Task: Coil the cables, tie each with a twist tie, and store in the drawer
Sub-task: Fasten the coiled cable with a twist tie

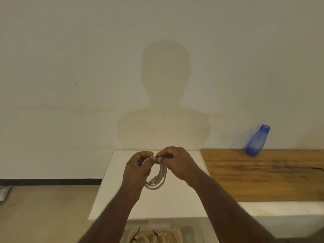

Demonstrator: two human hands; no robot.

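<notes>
A coiled white cable [158,179] hangs in the air above the white cabinet top [175,202]. My left hand [137,168] grips the top of the coil with curled fingers. My right hand [175,162] pinches a small dark twist tie [158,156] at the top of the same coil, fingertips almost touching my left thumb. Below, in the open drawer [188,233], lie two other white coiled cables [157,237] bound with black ties [155,233].
A blue plastic bottle [256,141] stands at the back of a wooden board [266,174] to the right, against the wall. A thin dark thing [317,168] shows at the board's right edge. Floor lies to the left of the cabinet.
</notes>
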